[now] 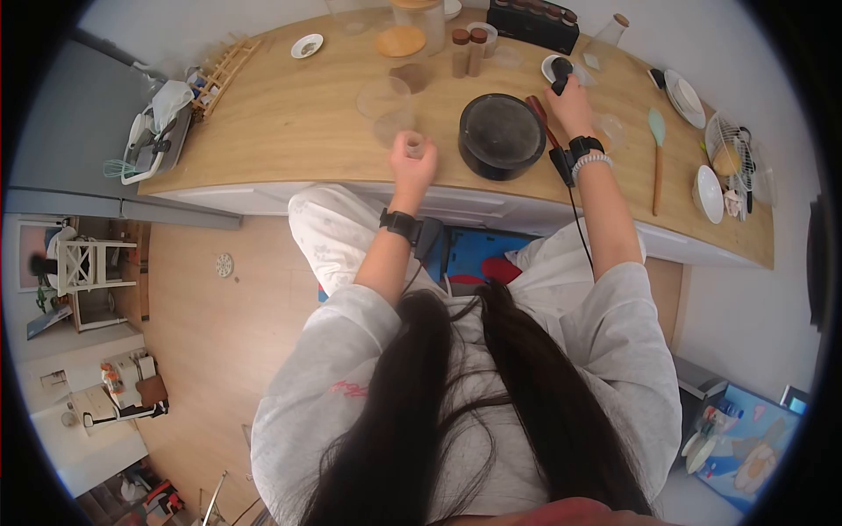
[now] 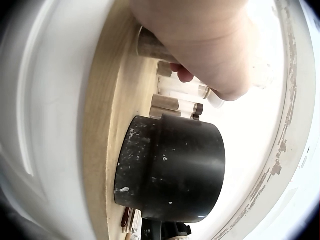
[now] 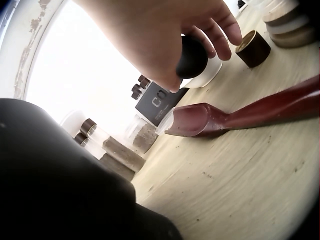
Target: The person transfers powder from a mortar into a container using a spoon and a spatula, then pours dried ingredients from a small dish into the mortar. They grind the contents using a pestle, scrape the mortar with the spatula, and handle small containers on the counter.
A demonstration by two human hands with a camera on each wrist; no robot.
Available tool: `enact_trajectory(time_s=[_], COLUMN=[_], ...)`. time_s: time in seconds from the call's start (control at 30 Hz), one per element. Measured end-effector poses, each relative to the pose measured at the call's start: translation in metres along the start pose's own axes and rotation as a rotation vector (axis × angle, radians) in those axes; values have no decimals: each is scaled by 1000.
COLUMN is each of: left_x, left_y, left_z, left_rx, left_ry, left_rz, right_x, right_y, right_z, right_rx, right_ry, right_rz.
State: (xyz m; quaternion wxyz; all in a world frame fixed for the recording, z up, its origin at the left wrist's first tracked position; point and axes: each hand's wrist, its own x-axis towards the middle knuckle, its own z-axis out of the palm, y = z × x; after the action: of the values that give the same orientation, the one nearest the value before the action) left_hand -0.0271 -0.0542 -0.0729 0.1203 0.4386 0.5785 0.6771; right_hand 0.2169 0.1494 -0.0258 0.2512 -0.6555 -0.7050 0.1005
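On the near side of the counter, my left hand (image 1: 412,165) curls round a small clear glass (image 1: 414,143); its lower part is hidden by the fingers. My right hand (image 1: 574,107) grips a black round-ended tool (image 1: 561,74) over a small white dish (image 1: 550,68). In the right wrist view the tool's black knob (image 3: 194,57) sits between thumb and fingers; I cannot tell its kind. Between the hands stands a wide black pot-like container (image 1: 502,136). A red-brown wooden scoop (image 3: 192,120) lies beside it, below the right hand.
Clear round glassware (image 1: 384,96) lies beyond the left hand. Two tubes with brown lids (image 1: 460,53) and a black box (image 1: 531,26) stand at the back. A brown cap (image 3: 253,49) sits near the right fingers. A mint spatula (image 1: 657,158) lies at right, near a wire basket (image 1: 730,145).
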Motion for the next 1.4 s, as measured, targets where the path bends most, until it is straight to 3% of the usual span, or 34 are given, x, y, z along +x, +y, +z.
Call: enact_trajectory(time_s=[0.17, 0.5, 0.77, 1.0, 1.23, 1.3, 1.4], left_x=[-2, 2, 5, 3, 7, 9, 8], left_y=[2, -8, -5, -15, -9, -1, 9], left_z=[-1, 4, 9, 12, 20, 20, 20], left_rx=[-53, 29, 39, 34, -12, 2, 53], left_ry=[-14, 10, -24, -16, -42, -43, -49], left_rz=[-73, 3, 5, 17, -75, -73, -92], right_x=[9, 14, 31, 21, -50, -70, -83], right_y=[4, 6, 6, -20, -82, -100, -112], right_z=[5, 4, -9, -56, -108, -111, -97], right_rx=[-5, -2, 415, 612, 680, 561, 368], right_ry=[23, -10, 164, 255, -27, -205, -185], right_rz=[-18, -40, -132, -228, -360, -330, -369])
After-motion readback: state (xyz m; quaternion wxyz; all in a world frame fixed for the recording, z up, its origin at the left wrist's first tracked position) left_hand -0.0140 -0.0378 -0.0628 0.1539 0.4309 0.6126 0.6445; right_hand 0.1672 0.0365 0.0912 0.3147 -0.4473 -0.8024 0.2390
